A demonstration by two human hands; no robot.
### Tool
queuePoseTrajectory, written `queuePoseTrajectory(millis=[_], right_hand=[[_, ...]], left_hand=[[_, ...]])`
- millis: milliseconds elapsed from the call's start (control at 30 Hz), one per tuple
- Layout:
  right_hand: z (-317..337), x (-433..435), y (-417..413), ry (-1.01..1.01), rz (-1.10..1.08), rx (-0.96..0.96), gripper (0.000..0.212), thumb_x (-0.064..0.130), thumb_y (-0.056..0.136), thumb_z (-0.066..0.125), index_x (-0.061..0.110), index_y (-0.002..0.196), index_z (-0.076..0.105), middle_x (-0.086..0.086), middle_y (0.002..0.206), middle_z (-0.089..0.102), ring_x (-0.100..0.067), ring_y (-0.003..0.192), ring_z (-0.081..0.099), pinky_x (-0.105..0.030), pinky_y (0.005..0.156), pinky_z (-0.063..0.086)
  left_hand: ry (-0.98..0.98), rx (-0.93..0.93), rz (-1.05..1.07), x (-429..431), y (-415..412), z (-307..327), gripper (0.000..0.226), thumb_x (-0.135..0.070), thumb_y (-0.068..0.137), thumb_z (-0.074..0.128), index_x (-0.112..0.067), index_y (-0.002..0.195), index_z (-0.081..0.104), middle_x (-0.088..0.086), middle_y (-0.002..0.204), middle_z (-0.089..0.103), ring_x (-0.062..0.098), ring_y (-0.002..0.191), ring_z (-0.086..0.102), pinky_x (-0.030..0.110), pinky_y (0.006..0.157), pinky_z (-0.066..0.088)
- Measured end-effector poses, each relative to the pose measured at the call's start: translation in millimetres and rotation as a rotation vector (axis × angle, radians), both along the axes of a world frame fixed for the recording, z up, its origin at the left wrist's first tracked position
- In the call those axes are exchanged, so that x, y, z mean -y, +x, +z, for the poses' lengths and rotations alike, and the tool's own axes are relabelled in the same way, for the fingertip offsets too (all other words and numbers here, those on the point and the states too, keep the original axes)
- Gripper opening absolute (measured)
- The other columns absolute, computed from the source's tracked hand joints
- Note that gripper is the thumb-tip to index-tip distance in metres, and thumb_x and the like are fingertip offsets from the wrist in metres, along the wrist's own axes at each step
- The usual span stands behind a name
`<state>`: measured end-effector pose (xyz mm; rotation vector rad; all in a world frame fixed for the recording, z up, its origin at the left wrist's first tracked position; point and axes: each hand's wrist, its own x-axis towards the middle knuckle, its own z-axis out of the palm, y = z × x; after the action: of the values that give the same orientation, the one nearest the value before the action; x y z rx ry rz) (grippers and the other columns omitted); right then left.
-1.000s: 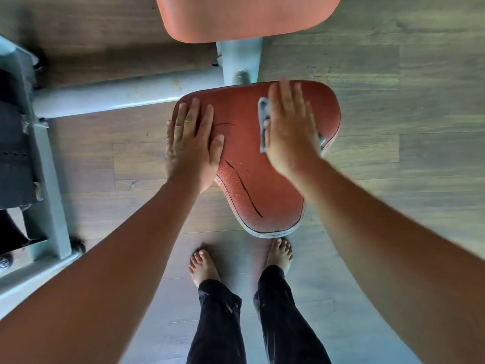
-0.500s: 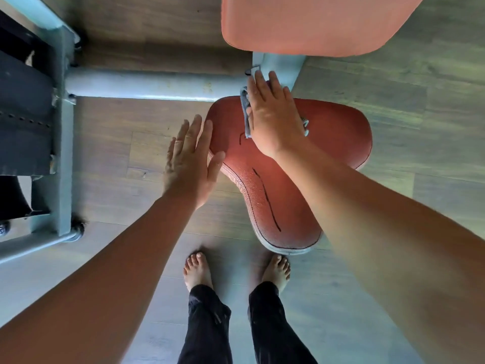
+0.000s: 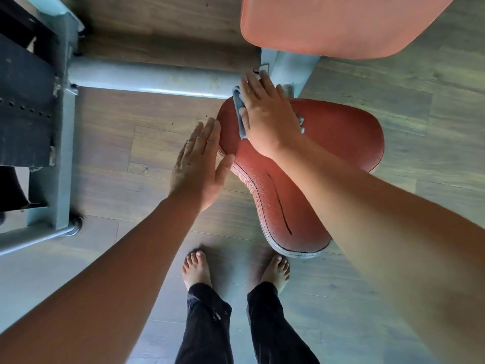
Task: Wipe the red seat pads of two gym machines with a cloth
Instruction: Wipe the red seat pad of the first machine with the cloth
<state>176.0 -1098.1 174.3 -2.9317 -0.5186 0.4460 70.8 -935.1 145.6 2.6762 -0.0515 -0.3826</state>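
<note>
Red seat pad [image 3: 341, 143] at centre, nose toward 6 o'clock, cracked. Cloth [image 3: 237, 102] on its 11 o'clock corner, pressed under right grip [image 3: 271, 119], fingers straight, not curled. Left grip [image 3: 196, 166] open and flat at 9 o'clock, thumb at rim. Since a second ago: cloth swept from 1 o'clock side to 11; left grip slid off the pad. Rear strip probably done, nose pending.
</note>
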Motion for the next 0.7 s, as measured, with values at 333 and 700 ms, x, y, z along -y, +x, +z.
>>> queuePoseTrajectory(millis=[333,700], right_hand=[[-1,-1,16,0.053,0.101,-0.028,0.057,0.031,0.106,0.034,0.011,0.159,0.026,-0.009,0.167,0.026,-0.032,0.156,0.018,-0.053,0.123,0.024],[12,56,-46,0.072,0.505,0.013,0.060,0.037,0.107,0.033,0.016,0.162,0.021,-0.002,0.171,0.016,-0.025,0.159,0.009,-0.043,0.127,0.013]], left_hand=[[0.010,-0.018,0.038,2,-4,3,0.077,-0.061,0.103,0.026,-0.018,0.164,0.007,-0.003,0.172,0.008,0.014,0.158,0.004,0.041,0.127,0.017],[-0.062,-0.056,0.258,34,-40,6,0.079,-0.058,0.103,0.036,-0.015,0.164,0.010,0.004,0.171,0.017,0.020,0.158,0.012,0.041,0.123,0.022]])
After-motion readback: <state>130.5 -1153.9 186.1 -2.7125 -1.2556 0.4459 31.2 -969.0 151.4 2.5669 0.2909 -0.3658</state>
